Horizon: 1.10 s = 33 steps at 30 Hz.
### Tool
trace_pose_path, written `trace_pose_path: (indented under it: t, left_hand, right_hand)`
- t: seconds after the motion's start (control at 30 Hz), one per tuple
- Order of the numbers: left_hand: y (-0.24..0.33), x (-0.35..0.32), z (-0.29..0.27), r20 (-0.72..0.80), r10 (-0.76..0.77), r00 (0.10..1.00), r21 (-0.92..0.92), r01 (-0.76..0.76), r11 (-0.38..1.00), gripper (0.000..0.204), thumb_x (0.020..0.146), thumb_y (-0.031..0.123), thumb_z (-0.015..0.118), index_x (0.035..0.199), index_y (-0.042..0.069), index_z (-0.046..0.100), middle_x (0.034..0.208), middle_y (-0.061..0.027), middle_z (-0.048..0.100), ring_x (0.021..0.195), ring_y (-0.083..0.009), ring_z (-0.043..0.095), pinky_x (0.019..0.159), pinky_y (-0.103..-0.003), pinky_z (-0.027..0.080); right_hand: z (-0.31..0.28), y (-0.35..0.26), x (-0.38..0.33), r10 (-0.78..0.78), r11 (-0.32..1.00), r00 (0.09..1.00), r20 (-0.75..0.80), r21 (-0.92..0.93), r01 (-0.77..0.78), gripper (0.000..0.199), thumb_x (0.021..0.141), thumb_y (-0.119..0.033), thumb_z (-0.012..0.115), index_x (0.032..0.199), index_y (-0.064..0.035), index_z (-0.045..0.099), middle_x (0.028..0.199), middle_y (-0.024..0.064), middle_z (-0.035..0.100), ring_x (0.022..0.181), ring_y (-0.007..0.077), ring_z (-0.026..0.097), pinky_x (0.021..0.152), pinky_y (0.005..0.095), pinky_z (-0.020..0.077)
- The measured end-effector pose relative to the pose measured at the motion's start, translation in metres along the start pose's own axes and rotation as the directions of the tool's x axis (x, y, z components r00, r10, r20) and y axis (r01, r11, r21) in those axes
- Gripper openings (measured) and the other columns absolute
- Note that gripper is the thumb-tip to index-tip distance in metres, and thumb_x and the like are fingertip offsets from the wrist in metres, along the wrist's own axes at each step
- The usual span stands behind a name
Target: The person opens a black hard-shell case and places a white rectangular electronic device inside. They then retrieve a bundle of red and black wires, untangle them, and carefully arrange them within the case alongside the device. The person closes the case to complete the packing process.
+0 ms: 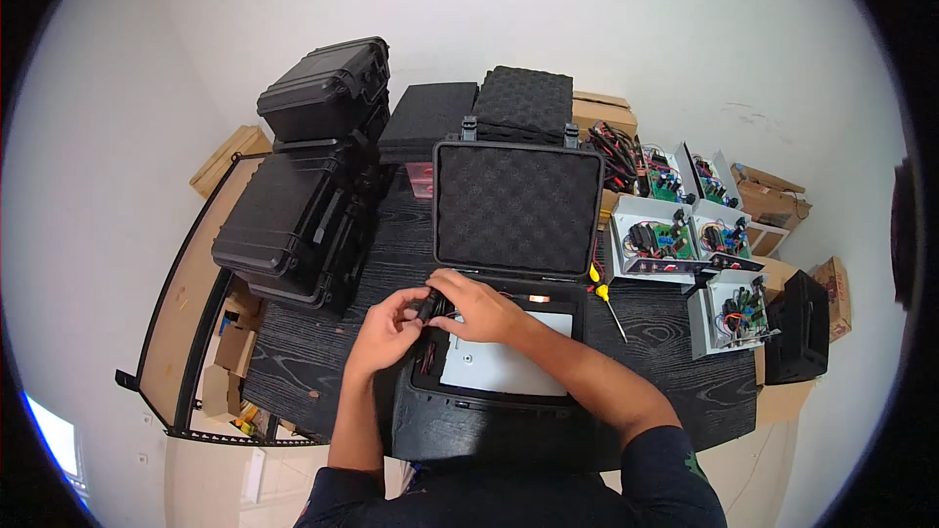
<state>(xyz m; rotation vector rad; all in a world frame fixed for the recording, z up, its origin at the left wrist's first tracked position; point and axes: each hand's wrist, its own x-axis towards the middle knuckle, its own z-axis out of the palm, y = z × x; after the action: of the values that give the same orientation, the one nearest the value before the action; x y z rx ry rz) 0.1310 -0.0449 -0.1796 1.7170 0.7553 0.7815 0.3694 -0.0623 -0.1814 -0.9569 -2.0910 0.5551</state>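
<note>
An open black hard case (416,393) lies in front of me, its raised lid (518,205) lined with dark egg-crate foam. Inside sits a flat light-grey metal panel (499,367), framed by black foam. At the case's left side, my left hand (387,334) pinches a black cable bundle (427,307). My right hand (473,307) closes on the same bundle from the right, its forearm crossing over the panel. The fingers hide part of the bundle. Below them, more dark and reddish cable (426,357) lies in the narrow slot beside the panel.
Closed black cases (293,215) are stacked at the left. Foam sheets (525,98) stand behind the lid. A yellow-handled screwdriver (603,291) lies right of the case. Several open metal housings with green circuit boards (660,235) and a black box (797,328) occupy the right.
</note>
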Motion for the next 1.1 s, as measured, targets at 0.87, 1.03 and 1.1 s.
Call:
trace_pose_path:
  t: [0.87, 1.03, 1.1]
  left_hand:
    - [0.018, -0.003, 0.029, -0.068, 0.323, 0.944, 0.764, -0.159, 0.625, 0.018, 0.081, 0.013, 0.077, 0.095, 0.002, 0.078, 0.118, -0.0144, 0.064, 0.114, -0.0334, 0.060, 0.097, -0.046, 0.048]
    - [0.012, 0.003, 0.023, -0.049, 0.317, 0.947, 0.786, -0.159, 0.597, 0.032, 0.076, 0.014, 0.076, 0.104, -0.001, 0.072, 0.118, -0.0164, 0.063, 0.114, -0.0363, 0.059, 0.098, -0.047, 0.047]
    - [0.008, 0.004, 0.018, -0.066, 0.309, 0.949, 0.753, -0.156, 0.639, 0.045, 0.074, 0.013, 0.075, 0.116, -0.001, 0.067, 0.115, -0.0169, 0.062, 0.112, -0.0379, 0.058, 0.098, -0.047, 0.047]
  right_hand:
    - [-0.015, 0.015, 0.000, 0.022, 0.993, 0.994, -0.105, 0.120, -0.010, 0.035, 0.086, -0.013, 0.073, 0.118, 0.0018, 0.066, 0.106, 0.0183, 0.070, 0.098, 0.0358, 0.070, 0.089, 0.0422, 0.0561]
    - [-0.003, 0.013, 0.002, -0.001, 1.000, 0.996, -0.084, 0.002, 0.001, 0.042, 0.093, -0.015, 0.071, 0.132, -0.0001, 0.066, 0.118, 0.0208, 0.071, 0.111, 0.0381, 0.070, 0.097, 0.0448, 0.0549]
    - [-0.003, 0.003, 0.003, 0.068, 0.996, 0.993, -0.094, 0.069, -0.061, 0.039, 0.095, -0.023, 0.074, 0.126, 0.0004, 0.067, 0.116, 0.0223, 0.072, 0.110, 0.0399, 0.069, 0.097, 0.0463, 0.0542]
